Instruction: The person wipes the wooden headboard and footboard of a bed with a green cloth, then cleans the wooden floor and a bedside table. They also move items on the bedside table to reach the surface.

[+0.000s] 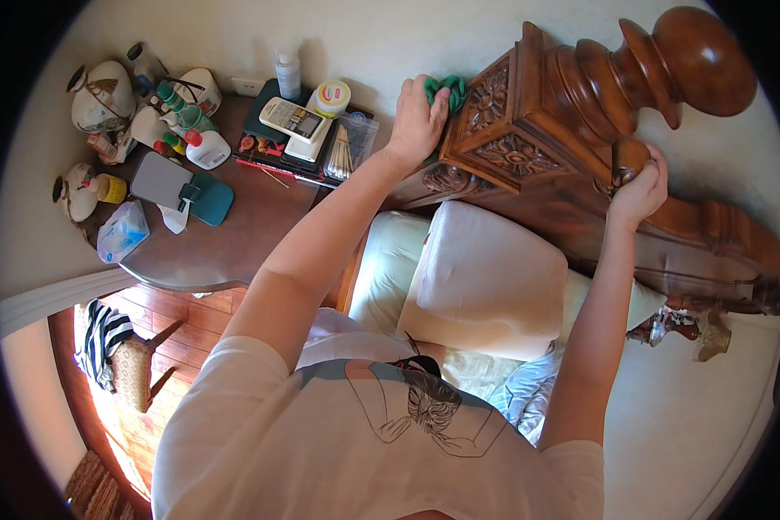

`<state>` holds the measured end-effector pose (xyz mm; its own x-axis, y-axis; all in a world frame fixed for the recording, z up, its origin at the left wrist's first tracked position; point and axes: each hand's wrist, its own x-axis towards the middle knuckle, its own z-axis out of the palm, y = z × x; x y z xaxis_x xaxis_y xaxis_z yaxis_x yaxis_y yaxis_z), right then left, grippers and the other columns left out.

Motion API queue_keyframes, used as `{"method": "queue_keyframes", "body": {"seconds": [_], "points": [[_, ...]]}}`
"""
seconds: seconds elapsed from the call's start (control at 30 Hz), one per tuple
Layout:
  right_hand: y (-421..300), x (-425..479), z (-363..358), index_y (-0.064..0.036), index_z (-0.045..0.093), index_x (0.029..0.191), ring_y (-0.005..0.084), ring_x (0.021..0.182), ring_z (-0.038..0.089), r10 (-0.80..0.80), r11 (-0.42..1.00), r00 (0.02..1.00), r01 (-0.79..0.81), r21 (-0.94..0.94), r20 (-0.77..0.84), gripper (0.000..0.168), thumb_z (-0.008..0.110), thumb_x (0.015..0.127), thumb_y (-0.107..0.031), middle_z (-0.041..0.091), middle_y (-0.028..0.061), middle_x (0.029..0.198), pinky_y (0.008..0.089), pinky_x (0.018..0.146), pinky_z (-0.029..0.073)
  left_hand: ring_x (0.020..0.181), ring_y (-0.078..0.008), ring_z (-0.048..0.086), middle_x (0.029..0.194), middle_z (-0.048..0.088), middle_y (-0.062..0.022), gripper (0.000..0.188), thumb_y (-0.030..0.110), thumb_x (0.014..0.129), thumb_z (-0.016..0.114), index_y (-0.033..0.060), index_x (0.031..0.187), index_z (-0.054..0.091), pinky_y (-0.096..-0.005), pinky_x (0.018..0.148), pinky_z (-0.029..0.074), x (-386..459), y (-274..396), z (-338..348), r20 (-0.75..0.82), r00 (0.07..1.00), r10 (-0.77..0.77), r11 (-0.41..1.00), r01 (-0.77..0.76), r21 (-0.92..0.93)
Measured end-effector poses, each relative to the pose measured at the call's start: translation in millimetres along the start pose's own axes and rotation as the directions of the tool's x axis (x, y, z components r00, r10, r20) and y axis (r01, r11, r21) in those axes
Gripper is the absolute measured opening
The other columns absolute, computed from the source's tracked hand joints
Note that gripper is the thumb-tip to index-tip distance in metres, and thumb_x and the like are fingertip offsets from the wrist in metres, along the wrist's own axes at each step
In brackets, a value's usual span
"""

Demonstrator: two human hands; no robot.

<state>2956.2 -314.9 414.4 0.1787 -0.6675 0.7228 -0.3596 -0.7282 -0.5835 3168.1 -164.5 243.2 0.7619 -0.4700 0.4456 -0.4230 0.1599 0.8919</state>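
Note:
My left hand holds a bunched green cloth against the wall-side face of a carved wooden bedpost. Flower reliefs decorate the post's square block, and a large turned ball finial tops it. On the other side of the block, my right hand grips a rounded wooden knob on the headboard. Part of that knob is hidden by my fingers. Below my arms, a cream foam pillow lies over a pale green pillow on the bed.
Left of the bed, a dark wooden table bears bottles, a calculator, a tub, cotton swabs, a tissue pack and vases. An upholstered stool with striped fabric stands on the wooden floor.

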Motion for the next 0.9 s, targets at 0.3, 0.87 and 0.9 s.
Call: {"method": "queue_keyframes", "body": {"seconds": [0.3,0.87,0.9], "points": [[4,2,-2,0.003,0.062,0.093,0.0196,0.078,0.056,-0.004,1.000,1.000,0.004,0.017,-0.026,0.029,0.040,0.082,-0.011,0.062,0.0112,0.086,0.0301,0.075,0.045,0.087,-0.0436,0.045,0.095,0.044,-0.0240,0.025,0.008,0.082,0.054,-0.0003,0.103,0.043,-0.0471,0.076,0.039,-57,-2,-10,-0.051,0.999,0.004,0.995,0.001,0.101],[-7,-5,2,0.005,0.062,0.096,0.0188,0.075,0.057,0.065,0.997,0.997,-0.063,0.040,-0.046,0.035,0.037,0.083,-0.016,0.062,0.0107,0.090,0.0285,0.066,0.046,0.086,-0.0426,0.045,0.092,0.046,-0.0250,0.024,0.016,0.087,0.054,0.0007,0.103,0.045,-0.0459,0.075,0.038,-67,-23,-5,-0.134,0.963,-0.234,0.972,0.235,-0.006],[-9,-6,3,0.005,0.062,0.096,0.0187,0.075,0.057,0.069,0.996,0.996,-0.067,0.053,-0.047,0.035,0.037,0.083,-0.016,0.062,0.0106,0.090,0.0284,0.066,0.046,0.084,-0.0421,0.046,0.091,0.046,-0.0245,0.023,0.016,0.087,0.054,0.0007,0.102,0.046,-0.0457,0.074,0.039,-61,-19,-8,-0.145,0.967,-0.207,0.978,0.208,-0.010]]}}
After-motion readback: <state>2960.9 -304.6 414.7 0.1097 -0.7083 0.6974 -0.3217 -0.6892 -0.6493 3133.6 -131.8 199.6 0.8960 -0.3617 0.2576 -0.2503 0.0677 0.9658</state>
